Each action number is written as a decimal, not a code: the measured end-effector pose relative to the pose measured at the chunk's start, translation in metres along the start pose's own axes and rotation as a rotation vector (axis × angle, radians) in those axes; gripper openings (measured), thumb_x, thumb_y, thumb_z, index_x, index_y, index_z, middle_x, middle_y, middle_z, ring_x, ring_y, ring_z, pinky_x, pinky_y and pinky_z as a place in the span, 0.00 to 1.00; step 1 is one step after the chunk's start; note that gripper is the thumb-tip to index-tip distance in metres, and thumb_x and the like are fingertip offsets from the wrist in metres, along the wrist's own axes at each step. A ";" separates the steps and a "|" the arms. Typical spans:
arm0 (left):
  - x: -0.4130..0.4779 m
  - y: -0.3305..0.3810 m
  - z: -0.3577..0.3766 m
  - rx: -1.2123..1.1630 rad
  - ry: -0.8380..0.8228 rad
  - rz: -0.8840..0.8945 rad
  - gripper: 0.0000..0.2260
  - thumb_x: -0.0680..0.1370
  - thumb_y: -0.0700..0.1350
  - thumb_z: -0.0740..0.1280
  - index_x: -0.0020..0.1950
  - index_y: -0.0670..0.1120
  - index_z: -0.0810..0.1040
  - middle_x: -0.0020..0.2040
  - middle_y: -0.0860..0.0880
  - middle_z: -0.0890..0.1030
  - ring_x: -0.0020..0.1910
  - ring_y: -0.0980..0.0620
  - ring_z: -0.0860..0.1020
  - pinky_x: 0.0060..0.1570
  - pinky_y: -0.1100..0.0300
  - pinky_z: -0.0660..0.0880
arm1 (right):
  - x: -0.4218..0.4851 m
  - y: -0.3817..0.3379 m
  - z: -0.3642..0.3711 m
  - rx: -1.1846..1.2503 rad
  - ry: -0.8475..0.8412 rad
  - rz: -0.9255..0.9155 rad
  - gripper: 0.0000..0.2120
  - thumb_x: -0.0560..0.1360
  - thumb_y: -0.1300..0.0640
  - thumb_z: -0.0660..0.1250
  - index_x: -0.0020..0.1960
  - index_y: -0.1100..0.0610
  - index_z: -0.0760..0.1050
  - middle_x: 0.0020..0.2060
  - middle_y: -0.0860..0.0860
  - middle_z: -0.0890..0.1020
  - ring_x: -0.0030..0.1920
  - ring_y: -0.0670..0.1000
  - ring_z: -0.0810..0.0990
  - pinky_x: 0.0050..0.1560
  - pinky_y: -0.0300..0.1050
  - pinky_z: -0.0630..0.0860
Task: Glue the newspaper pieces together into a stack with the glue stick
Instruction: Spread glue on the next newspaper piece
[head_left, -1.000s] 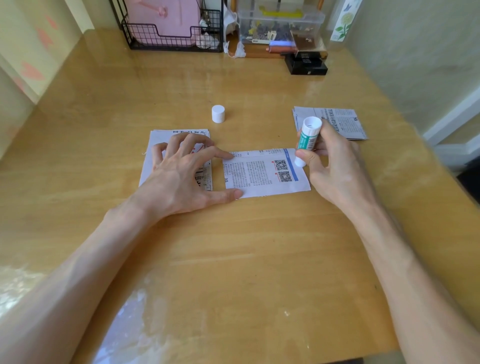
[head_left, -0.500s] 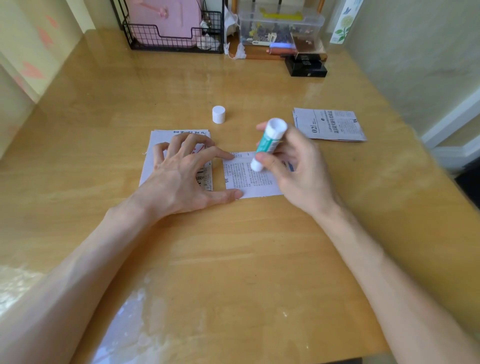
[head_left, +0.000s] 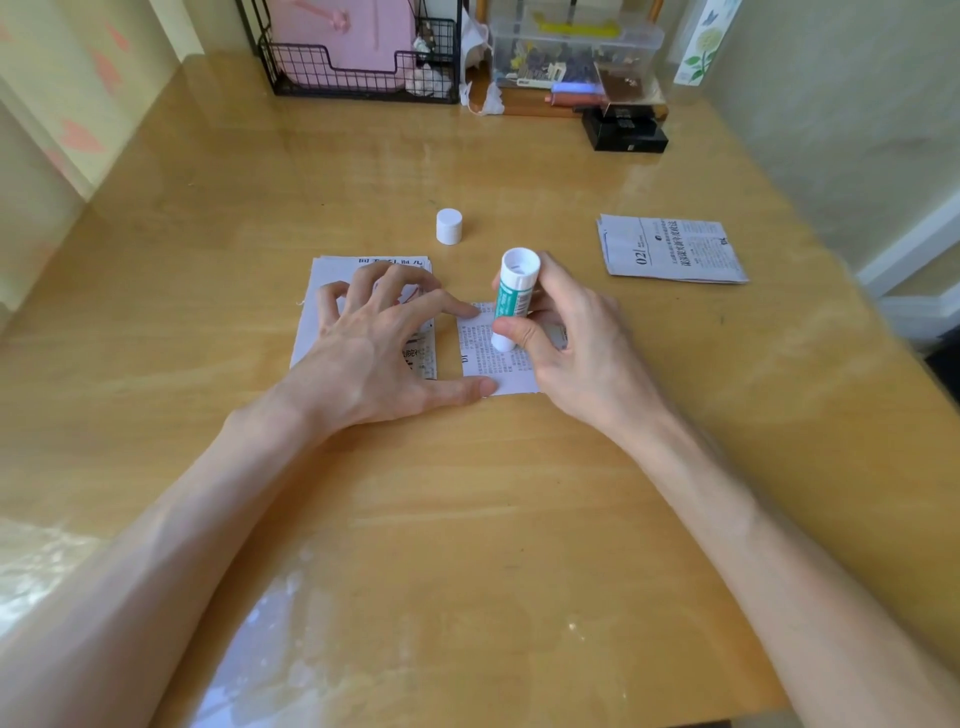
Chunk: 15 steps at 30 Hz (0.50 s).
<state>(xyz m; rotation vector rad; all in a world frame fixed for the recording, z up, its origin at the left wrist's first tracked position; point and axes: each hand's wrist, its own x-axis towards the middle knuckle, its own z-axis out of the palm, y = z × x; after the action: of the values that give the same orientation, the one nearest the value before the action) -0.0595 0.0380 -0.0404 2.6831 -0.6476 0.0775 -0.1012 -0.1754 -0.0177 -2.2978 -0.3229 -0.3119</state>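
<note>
Two hands are at work mid-table. Your left hand is spread wide. Its forefinger and thumb tips pin the 9 o'clock edge of the loose piece, while the other fingers rest on the stack just beside it at 9 o'clock. Your right hand grips the glue stick, which tilts with its lower end down on the loose piece. Your thumb hides whether glue actually meets the paper.

The cap stands off the stick at 12 o'clock, apart from everything. At 2 o'clock, well apart, the spare pieces lie on the table, seemingly untouched.

You look to be about midway. The stack seems to hold a few sheets already. The loose piece is getting its glue and has yet to go onto the stack. The spare pieces are still to come, and the cap goes back on last.
</note>
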 end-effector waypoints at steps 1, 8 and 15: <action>0.000 0.000 0.000 0.001 0.001 0.002 0.37 0.62 0.85 0.57 0.66 0.71 0.72 0.70 0.62 0.67 0.75 0.53 0.59 0.65 0.55 0.51 | -0.001 0.001 -0.001 -0.008 0.005 0.008 0.09 0.81 0.58 0.70 0.57 0.59 0.73 0.43 0.53 0.84 0.44 0.57 0.84 0.47 0.59 0.79; -0.001 0.000 0.000 -0.006 0.004 0.000 0.36 0.62 0.84 0.60 0.66 0.71 0.72 0.69 0.62 0.67 0.76 0.53 0.59 0.67 0.55 0.50 | -0.005 0.007 -0.014 -0.049 0.014 0.094 0.09 0.82 0.57 0.71 0.59 0.58 0.73 0.44 0.51 0.85 0.47 0.53 0.86 0.50 0.57 0.82; -0.001 0.000 -0.001 -0.026 -0.009 -0.004 0.36 0.62 0.84 0.60 0.66 0.71 0.72 0.68 0.65 0.65 0.76 0.54 0.58 0.67 0.55 0.49 | -0.009 0.011 -0.028 -0.056 0.038 0.163 0.09 0.82 0.59 0.71 0.60 0.58 0.74 0.45 0.50 0.86 0.49 0.52 0.86 0.53 0.57 0.82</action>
<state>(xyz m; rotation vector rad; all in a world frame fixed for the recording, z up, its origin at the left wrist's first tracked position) -0.0603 0.0389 -0.0396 2.6609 -0.6408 0.0560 -0.1095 -0.2042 -0.0092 -2.3524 -0.1080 -0.2848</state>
